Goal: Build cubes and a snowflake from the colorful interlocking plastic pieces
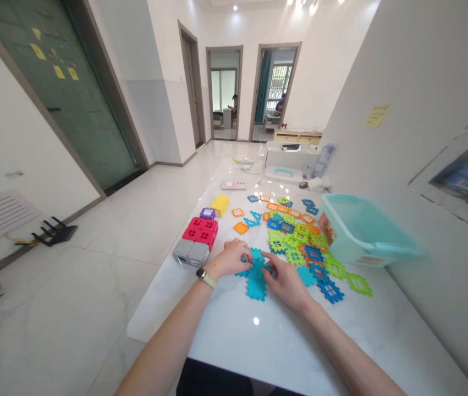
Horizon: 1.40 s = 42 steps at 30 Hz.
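Note:
Several teal interlocking tiles (pixel 256 287) with toothed edges lie joined on the white table in front of me. My left hand (pixel 234 257), with a watch on the wrist, pinches the left side of these tiles. From the right, my right hand (pixel 284 278) grips their right edge between thumb and fingers. Another teal tile (pixel 307 276) lies partly beside my right hand. Green tiles (pixel 277 242), orange tiles (pixel 241 227) and blue tiles (pixel 330 290) are spread beyond and to the right. My fingers hide parts of the teal piece.
At left stand a grey block (pixel 192 252), a red block (pixel 201 231), a purple block (pixel 208 213) and a yellow block (pixel 220 205). A teal bin (pixel 357 250) sits at right against the wall. Farther back are a lidded box (pixel 284 174) and a white box (pixel 291 158).

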Tool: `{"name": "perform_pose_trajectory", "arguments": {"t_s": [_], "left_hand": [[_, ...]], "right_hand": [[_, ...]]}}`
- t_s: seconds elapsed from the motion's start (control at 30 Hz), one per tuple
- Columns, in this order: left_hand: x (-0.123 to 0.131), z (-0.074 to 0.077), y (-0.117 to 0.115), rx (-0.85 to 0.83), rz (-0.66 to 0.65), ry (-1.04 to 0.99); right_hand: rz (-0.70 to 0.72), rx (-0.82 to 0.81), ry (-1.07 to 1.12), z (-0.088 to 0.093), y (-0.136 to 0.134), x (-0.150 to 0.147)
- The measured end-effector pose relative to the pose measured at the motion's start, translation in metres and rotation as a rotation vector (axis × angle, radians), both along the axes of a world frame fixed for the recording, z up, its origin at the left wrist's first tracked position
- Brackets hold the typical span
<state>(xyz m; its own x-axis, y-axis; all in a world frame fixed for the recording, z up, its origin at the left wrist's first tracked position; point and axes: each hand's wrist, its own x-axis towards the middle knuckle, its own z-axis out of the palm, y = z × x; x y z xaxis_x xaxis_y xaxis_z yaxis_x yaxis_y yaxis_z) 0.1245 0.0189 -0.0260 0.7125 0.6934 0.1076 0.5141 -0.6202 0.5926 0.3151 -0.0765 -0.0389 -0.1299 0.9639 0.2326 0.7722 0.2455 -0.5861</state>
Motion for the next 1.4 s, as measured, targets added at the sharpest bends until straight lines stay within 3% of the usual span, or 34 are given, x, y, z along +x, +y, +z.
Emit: {"name": "perform_pose_trajectory", "arguments": {"t_s": [0.5,1.4], "left_hand": [[-0.003,0.003,0.002,0.026,0.140,0.075],[-0.004,0.008,-0.004,-0.021,0.096,0.070]], "right_hand": [[-0.022,0.124,-0.189,-0.006,-0.002,-0.014],[-0.064,0.038,-0.143,-0.004,-0.001,-0.011]]}}
